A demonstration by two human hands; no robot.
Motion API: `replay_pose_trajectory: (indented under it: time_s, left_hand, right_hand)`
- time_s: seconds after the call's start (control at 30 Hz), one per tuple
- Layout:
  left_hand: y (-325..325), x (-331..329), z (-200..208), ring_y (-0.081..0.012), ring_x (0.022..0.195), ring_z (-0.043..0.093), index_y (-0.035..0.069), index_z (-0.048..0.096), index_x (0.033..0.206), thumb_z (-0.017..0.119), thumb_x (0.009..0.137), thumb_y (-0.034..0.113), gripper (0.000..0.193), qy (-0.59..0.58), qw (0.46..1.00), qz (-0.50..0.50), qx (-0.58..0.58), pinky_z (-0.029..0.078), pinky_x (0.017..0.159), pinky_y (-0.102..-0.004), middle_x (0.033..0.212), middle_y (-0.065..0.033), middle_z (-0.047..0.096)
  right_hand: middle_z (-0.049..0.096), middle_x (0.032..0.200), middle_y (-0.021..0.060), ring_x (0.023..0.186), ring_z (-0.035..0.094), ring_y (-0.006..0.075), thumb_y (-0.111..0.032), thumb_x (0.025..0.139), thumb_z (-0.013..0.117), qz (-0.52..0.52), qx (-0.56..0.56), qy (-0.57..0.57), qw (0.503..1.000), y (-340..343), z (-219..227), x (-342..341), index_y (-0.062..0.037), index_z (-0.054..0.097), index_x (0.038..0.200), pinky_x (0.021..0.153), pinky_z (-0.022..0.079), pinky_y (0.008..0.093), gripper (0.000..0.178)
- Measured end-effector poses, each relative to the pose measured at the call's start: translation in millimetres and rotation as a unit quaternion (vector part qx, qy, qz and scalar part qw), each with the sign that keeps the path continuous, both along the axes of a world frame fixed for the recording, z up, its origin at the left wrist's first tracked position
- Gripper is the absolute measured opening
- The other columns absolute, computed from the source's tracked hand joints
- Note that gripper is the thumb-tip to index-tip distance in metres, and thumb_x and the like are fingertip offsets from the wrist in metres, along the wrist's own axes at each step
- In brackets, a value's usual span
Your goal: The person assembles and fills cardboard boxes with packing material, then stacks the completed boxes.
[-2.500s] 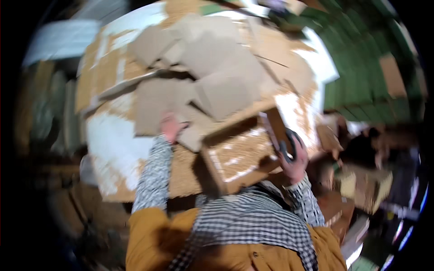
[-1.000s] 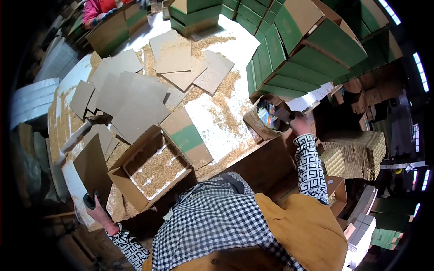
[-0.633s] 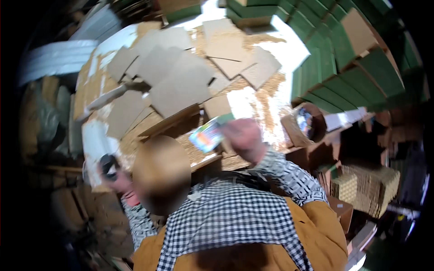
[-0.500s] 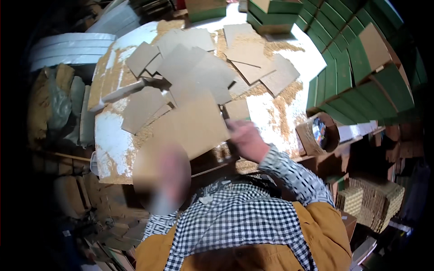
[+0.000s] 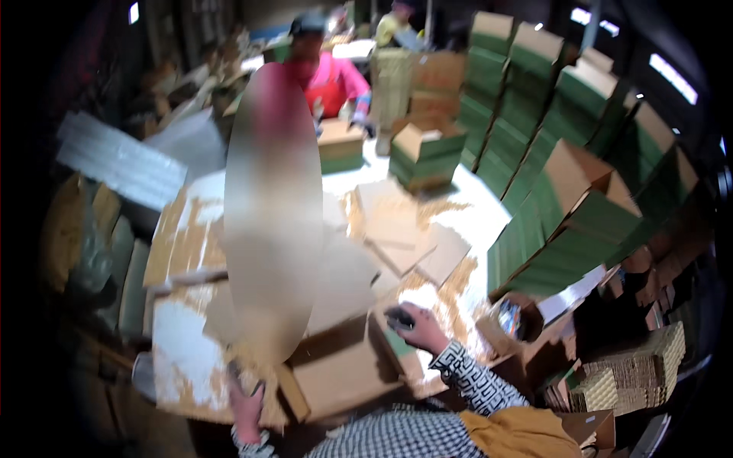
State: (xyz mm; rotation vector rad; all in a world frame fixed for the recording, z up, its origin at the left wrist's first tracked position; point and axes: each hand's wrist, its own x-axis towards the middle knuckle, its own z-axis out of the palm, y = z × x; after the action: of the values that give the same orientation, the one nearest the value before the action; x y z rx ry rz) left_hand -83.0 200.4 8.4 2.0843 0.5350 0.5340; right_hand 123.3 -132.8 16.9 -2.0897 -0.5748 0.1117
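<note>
An open cardboard box (image 5: 347, 368) sits at the near edge of the table, right in front of me, and its inside is bare brown. Beside the box's left flap, my left hand (image 5: 246, 404) has its dark-tipped fingers apart and holds nothing I can see. Over the box's right side hovers my right hand (image 5: 418, 328). Its dark-tipped fingers are curved but apart, with no held thing visible. Flat cardboard sheets (image 5: 443, 256) lie overlapping beyond the box. A tall blurred patch hides the table's middle left.
Green boxes (image 5: 527, 244) are stacked along the right. A round cardboard container (image 5: 527, 317) with small items stands at the table's right edge. Across the table is a person in pink and red (image 5: 328, 84), near another green box (image 5: 427, 156). Corrugated cardboard (image 5: 626, 374) is piled lower right.
The view has tilted up, bringing the far room into sight. The tan cardboard before me has given way to the open box. My hands are now wider apart.
</note>
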Motion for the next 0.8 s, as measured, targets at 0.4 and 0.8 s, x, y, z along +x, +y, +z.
replay_pose_trajectory:
  time_s: [0.4,0.8]
  left_hand:
    - [-51,42,-95,-0.0329,0.109,0.048,-0.006,0.045,0.124,0.069,0.077,0.036,0.067,0.163,0.973,-0.091,-0.133,0.035,0.096,-0.0361,0.118,-0.023,0.053]
    - [-178,256,95,-0.0195,0.104,0.05,0.001,0.042,0.125,0.046,0.092,0.021,0.038,-0.167,0.857,-0.388,-0.295,0.039,0.091,-0.031,0.116,-0.0102,0.051]
  right_hand:
    - [0.042,0.13,0.0196,0.118,0.044,0.0273,-0.034,0.063,0.078,-0.027,0.089,0.151,0.984,18,-178,-39,-0.0036,0.024,0.139,0.095,0.039,0.036,0.097]
    - [0.061,0.102,0.0093,0.091,0.058,0.0182,-0.028,0.061,0.083,-0.2,0.376,-0.014,0.905,-208,193,1,-0.0021,0.052,0.114,0.085,0.047,0.0349,0.067]
